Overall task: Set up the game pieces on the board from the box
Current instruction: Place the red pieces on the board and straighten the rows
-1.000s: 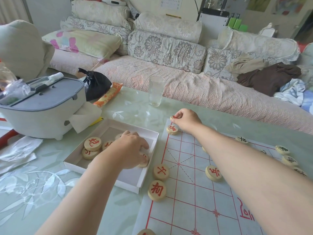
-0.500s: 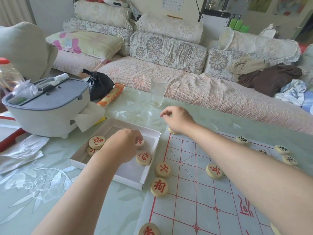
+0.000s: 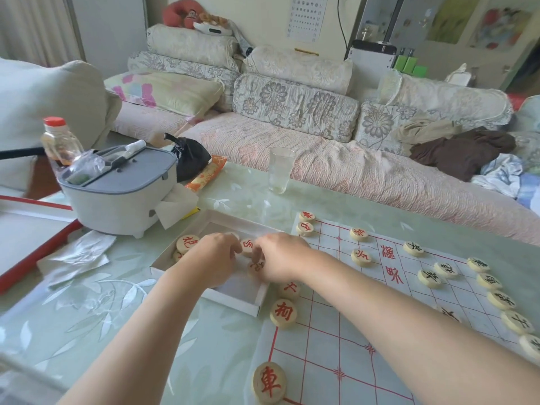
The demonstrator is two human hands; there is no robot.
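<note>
— Reaching into the box (image 3: 233, 303) with both arms, then?
— Yes. Both forearms run up from the near edge of the table (image 3: 87, 302) and meet over the box. The left hand (image 3: 211, 257) and right hand (image 3: 282, 258) are knuckles-up and almost touching.
— And the fingers?
— The left fingers (image 3: 232, 249) curl down beside a red-marked piece (image 3: 247, 246); whether they hold anything, I cannot tell. The right fingers (image 3: 260, 254) curl over a second red piece (image 3: 256, 266) and touch it, but I cannot tell if they grip it.
— Where is everything else?
— A third red piece (image 3: 187, 243) lies at the box's left end. The board (image 3: 336, 340) lies just right of the box, with red pieces (image 3: 283, 312) down its left side and black pieces (image 3: 429, 278) along its right.
— What stands around them?
— A grey tub (image 3: 122, 200) sits just behind the box, toward the table's left edge. A glass (image 3: 280, 171) stands near the far edge.
</note>
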